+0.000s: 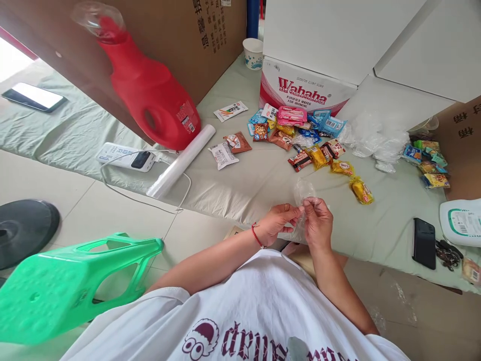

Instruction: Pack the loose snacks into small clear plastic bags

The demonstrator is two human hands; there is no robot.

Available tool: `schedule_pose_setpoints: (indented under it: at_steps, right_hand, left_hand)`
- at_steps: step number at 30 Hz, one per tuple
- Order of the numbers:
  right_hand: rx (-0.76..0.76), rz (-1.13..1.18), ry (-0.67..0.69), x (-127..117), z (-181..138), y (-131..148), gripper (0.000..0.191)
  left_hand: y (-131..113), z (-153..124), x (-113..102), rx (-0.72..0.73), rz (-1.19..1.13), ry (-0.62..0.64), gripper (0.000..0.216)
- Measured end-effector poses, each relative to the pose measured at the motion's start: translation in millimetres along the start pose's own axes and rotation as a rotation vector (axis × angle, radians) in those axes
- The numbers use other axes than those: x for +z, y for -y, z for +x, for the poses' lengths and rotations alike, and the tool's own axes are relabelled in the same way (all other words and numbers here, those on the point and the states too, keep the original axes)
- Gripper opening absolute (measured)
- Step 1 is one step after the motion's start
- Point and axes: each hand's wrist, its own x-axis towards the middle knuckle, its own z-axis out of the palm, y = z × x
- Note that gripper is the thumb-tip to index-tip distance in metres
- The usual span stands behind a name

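Just in front of my body, a crumpled clear plastic bag point(303, 188) hangs between my two hands, partly covered by the fingers. My left hand point(278, 222), with a red cord at the wrist and a ring, pinches its edge from the left. The fingers of my right hand point(318, 223) are closed on the same plastic, thumb meeting thumb side by side. Beyond the hands lies a heap of small wrapped snacks point(291, 118). Nearest to my right hand among these is a yellow-wrapped snack point(361, 190). A pile of clear plastic point(370, 138) sits right of the heap.
At left stand a red jug point(154, 95), a roll of clear film point(182, 160) and a white power bank point(126, 156) with its cable. A green stool point(56, 286) lies on the floor. A black phone point(424, 243) and keys point(449, 254) lie right; a Wahaha carton point(304, 90) stands behind.
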Motion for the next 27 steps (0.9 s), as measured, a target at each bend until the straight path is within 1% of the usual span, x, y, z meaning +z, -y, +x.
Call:
schedule_pose_setpoints:
  at_steps: [3,6,8,12,14,17,23,27]
  right_hand:
    - [-0.014,-0.071,-0.009,-7,-1,-4,0.024]
    - [0.001,-0.048,-0.042,-14,3,-4,0.026]
    - [0.036,0.038,-0.042,-16,5,-2,0.029]
    - [0.149,0.219,-0.013,-16,5,1,0.033]
    - [0.178,0.269,-0.005,-16,4,1,0.033]
    - [0.177,0.298,-0.001,-21,4,0,0.030]
    - [0.159,0.303,-0.027,-50,14,-2,0.028]
    - [0.187,0.287,-0.048,-72,17,4,0.028]
  left_hand:
    - [-2,6,-4,0.030,0.012,-0.074,0.038]
    - [-2,8,-10,0.041,-0.019,-0.125,0.032]
    - [-1,9,-10,0.012,-0.033,-0.108,0.035]
    - [3,13,1,-0.054,-0.009,0.002,0.046]
    - [6,17,7,-0.032,0.002,0.013,0.046]
    - [7,24,8,0.021,0.006,-0.022,0.042]
    - [-1,29,-6,0.083,-0.046,-0.064,0.040]
    - [-9,31,-14,0.134,-0.096,-0.105,0.040]
